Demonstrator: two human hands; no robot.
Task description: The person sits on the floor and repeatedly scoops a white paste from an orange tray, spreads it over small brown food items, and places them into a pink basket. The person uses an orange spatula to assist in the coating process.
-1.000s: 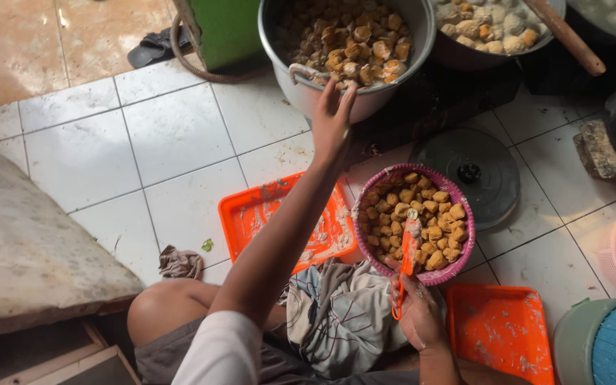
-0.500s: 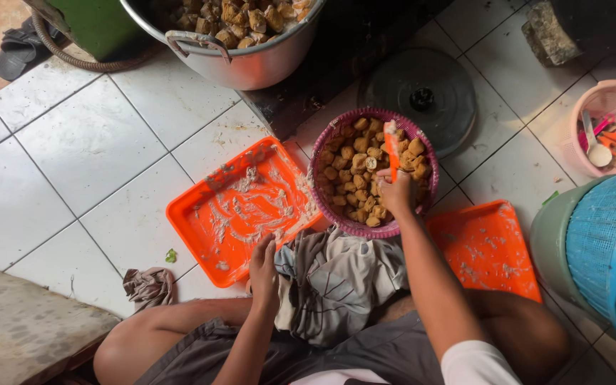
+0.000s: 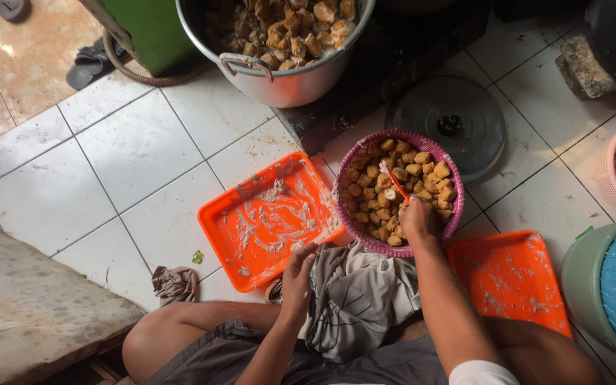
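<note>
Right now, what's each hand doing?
Left hand: holds nothing, fingers resting at the orange tray edge.
Right hand: closed on an orange-handled tool over the purple basket.

The floor (image 3: pixel 137 153) is covered with white square tiles, with brownish tiles at the far left. On it, in the middle, lies an orange tray (image 3: pixel 269 217) smeared with pale paste, and just right of it stands a purple basket (image 3: pixel 351 153) full of fried brown pieces. Another orange tray (image 3: pixel 511 278) lies near, on the right. A round grey lid (image 3: pixel 447 121) lies beyond the basket. At the far side stands a big metal pot (image 3: pixel 279 82) with the same brown pieces. A small crumpled rag (image 3: pixel 175 283) lies near left. On the right edge are a pink basket (image 3: pixel 611 167) and a green tub (image 3: pixel 586 281).
</note>
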